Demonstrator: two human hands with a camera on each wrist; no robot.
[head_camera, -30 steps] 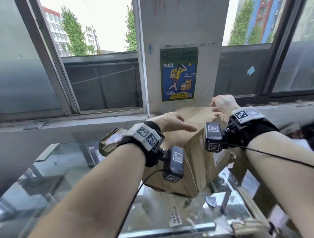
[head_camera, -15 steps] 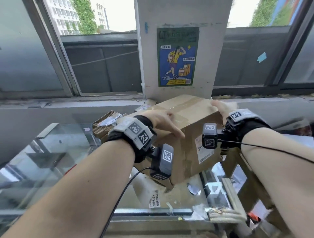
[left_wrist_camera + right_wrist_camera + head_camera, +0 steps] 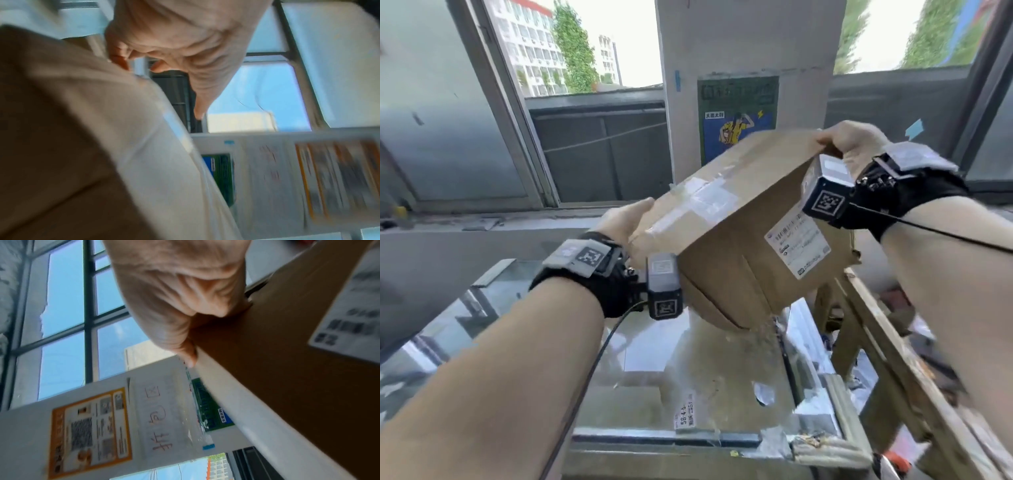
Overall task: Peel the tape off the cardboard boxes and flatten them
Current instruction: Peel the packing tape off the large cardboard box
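Observation:
A brown cardboard box (image 3: pixel 736 240) hangs tilted in the air above the glass table, its right end higher. Clear tape (image 3: pixel 709 198) runs across its upper face and a white shipping label (image 3: pixel 796 245) is stuck on the side facing me. My left hand (image 3: pixel 625 219) grips the low left corner. My right hand (image 3: pixel 849 140) grips the high right corner. The left wrist view shows my left hand (image 3: pixel 185 40) curled at the box (image 3: pixel 72 146) edge, blurred. The right wrist view shows my right hand (image 3: pixel 174 288) clamped on the box (image 3: pixel 287 369) corner beside the label (image 3: pixel 349 318).
Below the box lies a glass table top (image 3: pixel 647 359) with a small sticker (image 3: pixel 685 411) and scraps. A worn wooden frame (image 3: pixel 876 342) stands at the right. Behind are a window sill (image 3: pixel 482 222) and a pillar with a poster (image 3: pixel 736 113).
The box has come up off the glass table and tipped, right end rising. My right hand moved up to the top corner; my left hand slid down to the low left corner.

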